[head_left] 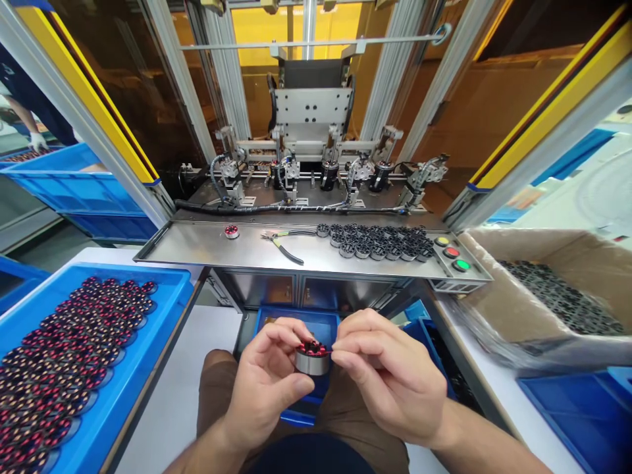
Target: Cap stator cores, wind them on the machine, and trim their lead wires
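My left hand (pixel 261 378) is closed around a round motor stator (pixel 313 363), with a silver metal outer ring and red and black windings on top. It is held above my lap. The fingertips of my right hand (pixel 390 375) are pinched together at the stator's right edge; what is between them, perhaps a thin wire, is too small to make out. Beyond my hands, on the metal ledge (pixel 247 250), lie a similar red-topped stator (pixel 232 232), a pair of cutting pliers (pixel 286 247) with yellow-green and black handles, and rows of black round plastic parts (pixel 380 242).
A blue tray (pixel 172 280) filled with wound stators stands at left. On the right are a cardboard box (pixel 587 263) of dark parts and a panel with yellow, red and green buttons (pixel 461 265). Machine fixtures (pixel 328 174) stand behind the ledge. A co-worker's gloved hand (pixel 38 141) shows far left.
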Tool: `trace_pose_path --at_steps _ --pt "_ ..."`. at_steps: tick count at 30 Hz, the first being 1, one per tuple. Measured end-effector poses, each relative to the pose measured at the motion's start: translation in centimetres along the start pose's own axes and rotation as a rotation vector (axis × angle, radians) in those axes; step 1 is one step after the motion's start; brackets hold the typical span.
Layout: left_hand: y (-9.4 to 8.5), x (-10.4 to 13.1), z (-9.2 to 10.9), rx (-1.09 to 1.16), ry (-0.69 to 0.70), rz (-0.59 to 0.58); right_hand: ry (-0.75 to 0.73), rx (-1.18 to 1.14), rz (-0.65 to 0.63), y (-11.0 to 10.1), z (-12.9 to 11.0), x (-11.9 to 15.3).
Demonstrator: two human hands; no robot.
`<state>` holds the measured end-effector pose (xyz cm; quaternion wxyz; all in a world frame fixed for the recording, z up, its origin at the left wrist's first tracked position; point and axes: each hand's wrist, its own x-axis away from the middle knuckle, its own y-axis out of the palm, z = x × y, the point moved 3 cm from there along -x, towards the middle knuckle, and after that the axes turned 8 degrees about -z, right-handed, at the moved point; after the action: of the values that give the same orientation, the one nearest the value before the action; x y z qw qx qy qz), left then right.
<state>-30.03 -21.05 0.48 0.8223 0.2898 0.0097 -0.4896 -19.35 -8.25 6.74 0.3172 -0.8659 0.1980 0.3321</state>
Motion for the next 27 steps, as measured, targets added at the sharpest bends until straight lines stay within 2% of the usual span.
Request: trace_pose_path --at_steps 3,5,10,14,18,22,24,27 --pt "-0.3 -0.1 0.1 -0.081 0.078 0.047 0.078 -0.026 0.085 0.5 -0.5 0.4" --pt "-0.6 -0.3 0.1 -0.130 0.126 0.063 0.203 -0.120 0.128 1.2 -0.6 0.7" --pt "-1.3 -0.7 0.3 -0.086 0.126 0.035 0.613 -0.648 0.017 4.6 0.6 2.5" --pt "-1.3 -0.5 0.6 -0.034 0.061 0.015 0.756 -0.952 0.005 6.2 1.7 3.7" --pt "-1.3 -0.4 0.7 -0.003 0.027 0.007 0.749 -1.171 -0.023 6.5 1.8 3.6" --pt "-1.4 -0.4 0.8 -0.097 0.047 -0.038 0.718 -1.308 -0.066 6.8 1.7 3.1" --pt "-1.5 -0.3 1.0 -0.170 0.075 -0.043 0.690 -1.239 -0.036 6.6 2.1 3.0" --pt "-1.9 -0.1 1.6 -0.338 0.072 0.029 0.507 -0.802 0.058 5.4 2.7 3.0"
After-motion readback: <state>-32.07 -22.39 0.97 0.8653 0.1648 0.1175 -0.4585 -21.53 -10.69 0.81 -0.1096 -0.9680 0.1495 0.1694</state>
